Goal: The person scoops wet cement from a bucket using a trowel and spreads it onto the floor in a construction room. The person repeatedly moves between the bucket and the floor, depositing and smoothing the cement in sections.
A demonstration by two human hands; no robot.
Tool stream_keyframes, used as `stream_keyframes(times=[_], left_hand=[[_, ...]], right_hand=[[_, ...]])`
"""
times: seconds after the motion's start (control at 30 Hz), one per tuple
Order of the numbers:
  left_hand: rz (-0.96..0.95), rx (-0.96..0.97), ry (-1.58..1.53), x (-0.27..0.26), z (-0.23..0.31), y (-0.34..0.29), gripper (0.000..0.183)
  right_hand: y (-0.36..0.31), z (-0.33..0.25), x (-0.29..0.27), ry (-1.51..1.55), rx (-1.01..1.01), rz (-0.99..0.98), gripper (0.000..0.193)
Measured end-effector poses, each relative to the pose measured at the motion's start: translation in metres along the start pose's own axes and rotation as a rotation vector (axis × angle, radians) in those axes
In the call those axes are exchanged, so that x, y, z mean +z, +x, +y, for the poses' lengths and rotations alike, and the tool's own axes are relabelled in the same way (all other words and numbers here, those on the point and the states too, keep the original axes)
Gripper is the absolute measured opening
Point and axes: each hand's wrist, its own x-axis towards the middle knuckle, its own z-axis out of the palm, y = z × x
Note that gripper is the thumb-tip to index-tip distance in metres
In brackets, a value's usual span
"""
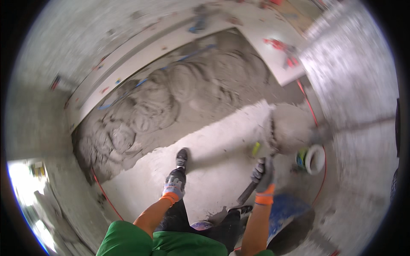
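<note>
My left hand, in a grey glove with an orange cuff, lies on my bent left knee with its fingers stretched over it and holds nothing. Gripped in my right hand, gloved the same way, is a dark bar-like handle that slants down to the left. What tool it belongs to I cannot make out. Beyond my hands spreads a bed of wet grey mortar, ridged with curved strokes. Another patch of mortar lies past my right hand. A small yellow-green object is on the pale floor near that hand.
A white bucket stands to the right. Nearer lies a blue tub with a dark opening. Pale slabs border the mortar at the far side, with red pieces on top. Red cords run along both sides by concrete walls.
</note>
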Motion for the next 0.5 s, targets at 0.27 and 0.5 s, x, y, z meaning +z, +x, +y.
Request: stream_keyframes(times=[0.27, 0.5], left_hand=[[-0.191, 0.123, 0.483, 0.042, 0.126, 0.006, 0.046], [-0.181, 0.836, -0.206, 0.188, 0.479, 0.042, 0.026]], right_hand=[[-0.157, 0.025, -0.231, 0.487, -0.144, 0.196, 0.026], [-0.307, 0.030, -0.510, 0.749, -0.144, 0.903, 0.025]])
